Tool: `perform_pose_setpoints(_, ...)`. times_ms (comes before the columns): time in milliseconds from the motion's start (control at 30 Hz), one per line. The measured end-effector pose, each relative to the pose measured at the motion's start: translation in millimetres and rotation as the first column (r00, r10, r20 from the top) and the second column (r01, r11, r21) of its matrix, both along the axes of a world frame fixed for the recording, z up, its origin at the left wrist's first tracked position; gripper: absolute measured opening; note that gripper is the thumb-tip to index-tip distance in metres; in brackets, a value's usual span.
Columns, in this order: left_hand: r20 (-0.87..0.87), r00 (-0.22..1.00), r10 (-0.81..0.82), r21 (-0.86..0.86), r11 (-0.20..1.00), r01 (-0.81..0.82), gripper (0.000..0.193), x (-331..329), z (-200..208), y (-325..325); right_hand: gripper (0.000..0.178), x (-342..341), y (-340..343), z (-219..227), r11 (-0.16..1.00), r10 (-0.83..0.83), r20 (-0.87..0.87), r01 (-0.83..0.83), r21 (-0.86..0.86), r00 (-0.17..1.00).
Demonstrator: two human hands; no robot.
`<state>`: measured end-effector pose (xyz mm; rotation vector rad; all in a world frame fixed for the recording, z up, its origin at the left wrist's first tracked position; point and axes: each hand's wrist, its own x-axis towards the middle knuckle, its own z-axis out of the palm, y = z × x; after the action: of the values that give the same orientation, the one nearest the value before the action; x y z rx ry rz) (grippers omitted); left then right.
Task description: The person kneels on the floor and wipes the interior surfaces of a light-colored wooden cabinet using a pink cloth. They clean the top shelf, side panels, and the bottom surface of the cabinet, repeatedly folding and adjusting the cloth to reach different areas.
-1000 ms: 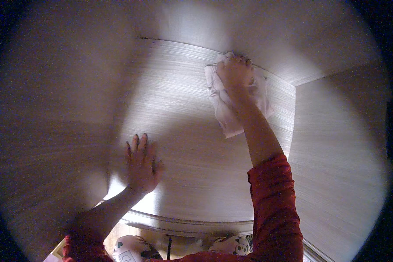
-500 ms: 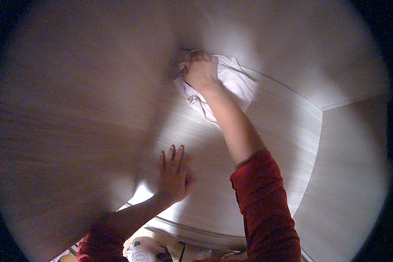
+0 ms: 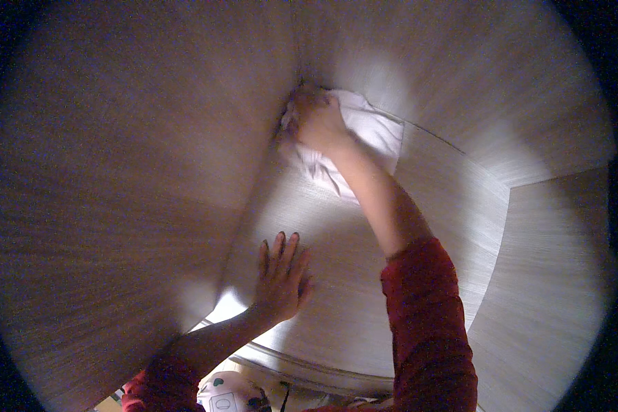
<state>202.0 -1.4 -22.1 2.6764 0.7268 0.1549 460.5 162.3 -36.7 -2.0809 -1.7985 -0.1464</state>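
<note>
A pale pinkish-white cloth lies crumpled in the far left corner of a wood-grain panel. My right hand is closed on the cloth and presses it into that corner; its fingertips are blurred and partly lost in shadow. Part of the cloth spreads out to the right of the hand and below it. Nearer to me, my left hand rests flat on the panel with its fingers stretched out and nothing in it.
Wood-grain walls enclose the panel: a tall left wall, a back wall and a right wall. A curved-looking front edge runs near my body. Below it shows a pale patterned fabric.
The view has shifted slightly, so both arms appear a little further right and lower. My right hand stays at the corner with the cloth, blurred by motion. The left hand keeps its flat pose.
</note>
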Motion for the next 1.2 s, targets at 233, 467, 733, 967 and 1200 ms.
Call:
perform_pose_setpoints(233,0.02,1.0,-0.01,-0.029,1.0,0.01,0.059,-10,-13,1,0.039,14,-16,-3,1.0,-0.012,-0.049,0.011,-0.019,0.999)
perform_pose_setpoints(467,0.066,0.997,-0.043,-0.009,0.999,0.044,0.057,-12,-26,-2,0.052,136,-180,-21,0.97,-0.236,-0.036,0.233,-0.071,0.971)
perform_pose_setpoints(733,0.034,0.999,-0.006,0.043,0.999,0.004,0.057,-11,-17,-8,0.054,186,-316,-26,0.686,-0.727,0.014,0.728,-0.017,0.686)
perform_pose_setpoints(967,0.064,0.998,0.01,0.043,0.999,-0.012,0.048,-11,-27,-12,0.05,41,-116,-25,0.99,-0.069,-0.121,0.082,0.113,0.99)
perform_pose_setpoints(1200,0.112,0.955,-0.274,-0.083,0.955,0.283,0.042,-21,-37,-14,0.047,-19,6,-8,0.977,-0.198,-0.037,0.2,0.071,0.98)
